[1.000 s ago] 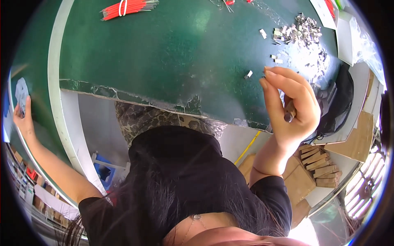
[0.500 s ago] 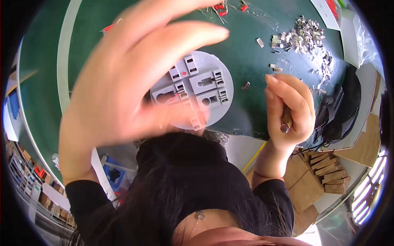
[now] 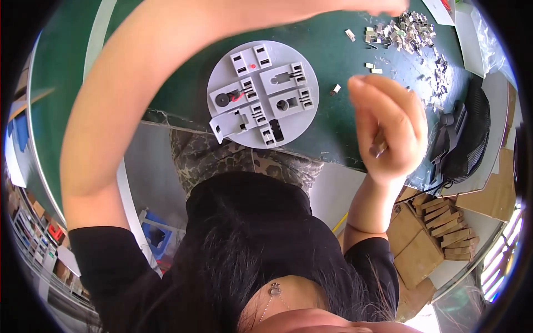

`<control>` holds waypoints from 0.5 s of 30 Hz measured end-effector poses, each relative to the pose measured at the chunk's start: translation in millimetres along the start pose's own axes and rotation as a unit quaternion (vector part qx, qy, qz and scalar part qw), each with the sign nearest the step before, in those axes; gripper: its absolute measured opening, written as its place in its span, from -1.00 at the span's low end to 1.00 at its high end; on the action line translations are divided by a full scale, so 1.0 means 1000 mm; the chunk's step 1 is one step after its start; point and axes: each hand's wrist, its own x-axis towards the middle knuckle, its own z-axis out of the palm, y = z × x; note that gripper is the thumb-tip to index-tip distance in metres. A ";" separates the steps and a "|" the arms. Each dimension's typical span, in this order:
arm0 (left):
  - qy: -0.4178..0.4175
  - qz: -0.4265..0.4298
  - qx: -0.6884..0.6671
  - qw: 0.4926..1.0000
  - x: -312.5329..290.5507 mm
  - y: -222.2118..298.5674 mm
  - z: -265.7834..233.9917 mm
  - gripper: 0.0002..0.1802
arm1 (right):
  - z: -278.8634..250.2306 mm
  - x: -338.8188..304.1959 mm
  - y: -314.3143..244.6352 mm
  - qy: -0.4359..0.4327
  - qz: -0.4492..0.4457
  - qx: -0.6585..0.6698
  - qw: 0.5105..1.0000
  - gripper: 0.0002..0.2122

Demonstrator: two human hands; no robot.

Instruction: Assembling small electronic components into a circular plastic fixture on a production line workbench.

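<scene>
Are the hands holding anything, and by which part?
The right hand holds a brown stick near its visible end, in curled fingers; the rest is hidden. Whether the left hand, near the metal pieces, holds anything cannot be told.

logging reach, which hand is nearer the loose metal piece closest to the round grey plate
Right: right hand is just right of the piece; left hand is farther, by the metal pile.

A round grey plate (image 3: 291, 55) lies left of heaped silvery pieces (image 3: 413, 34).
</scene>
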 end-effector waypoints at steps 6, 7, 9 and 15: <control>0.002 -0.400 -0.285 0.871 -0.062 0.082 -0.017 -0.72 | 0.020 -0.016 -0.028 -0.095 0.068 -0.053 0.992 -0.69; 0.056 -0.427 -0.273 0.860 -0.072 0.099 -0.015 -0.70 | 0.020 -0.013 -0.032 -0.097 0.061 -0.044 0.992 -0.69; 0.109 -0.449 -0.269 0.845 -0.079 0.106 -0.010 -0.68 | 0.020 -0.007 -0.032 -0.109 0.060 -0.033 0.992 -0.71; 0.066 -0.419 -0.087 0.901 -0.082 0.107 -0.006 -0.65 | 0.022 -0.006 -0.020 -0.061 0.065 -0.046 0.995 -0.74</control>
